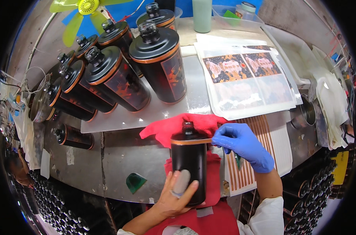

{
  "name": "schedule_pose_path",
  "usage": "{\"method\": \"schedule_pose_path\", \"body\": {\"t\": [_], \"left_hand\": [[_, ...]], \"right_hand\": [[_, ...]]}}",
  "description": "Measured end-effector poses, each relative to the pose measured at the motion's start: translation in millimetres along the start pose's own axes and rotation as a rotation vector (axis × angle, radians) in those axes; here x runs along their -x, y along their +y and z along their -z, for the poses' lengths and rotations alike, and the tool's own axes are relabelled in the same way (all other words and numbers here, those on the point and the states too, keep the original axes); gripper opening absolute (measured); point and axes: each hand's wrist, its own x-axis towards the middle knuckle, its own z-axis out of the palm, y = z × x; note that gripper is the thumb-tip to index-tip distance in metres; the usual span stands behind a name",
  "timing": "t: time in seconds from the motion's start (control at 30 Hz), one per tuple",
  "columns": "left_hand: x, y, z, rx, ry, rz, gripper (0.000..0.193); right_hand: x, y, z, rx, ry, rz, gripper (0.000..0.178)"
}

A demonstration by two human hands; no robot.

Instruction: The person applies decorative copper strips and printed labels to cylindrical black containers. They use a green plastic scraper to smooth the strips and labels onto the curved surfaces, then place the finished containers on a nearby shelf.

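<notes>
A black bottle stands upright over a red cloth at the table's near edge. My left hand wraps round its lower left side, a pale cover on one finger. Around the bottle's shoulder runs a copper-coloured strip, its loose end stretched off to the right. My right hand, in a blue glove, pinches that end between thumb and fingers. Below the glove shows a dark green flat piece; how it is held is hidden. A similar green scraper-like piece lies left of the bottle.
Several decorated black bottles stand on a pale board at the back left. One small bottle lies on its side. Printed sheets lie at the back right, above a sheet of copper strips. A green fan stands behind.
</notes>
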Motion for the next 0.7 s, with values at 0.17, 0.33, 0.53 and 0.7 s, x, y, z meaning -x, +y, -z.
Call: {"method": "schedule_pose_path", "body": {"t": [0.17,0.33,0.53,0.7], "left_hand": [[24,-29,-13,0.257,0.091,0.021,0.107],[6,-1,5,0.037,0.062,0.032,0.089],[-13,12,5,-0.136,-0.156,0.042,0.073],[-9,7,5,-0.007,-0.121,0.053,0.076]], "right_hand": [[-5,-9,-27,0.022,0.019,0.017,0.018],[-7,-7,-28,0.037,0.092,0.004,0.018],[-8,-5,-28,0.059,0.100,0.000,0.019],[-10,-3,-28,0.044,0.115,0.013,0.019]]}}
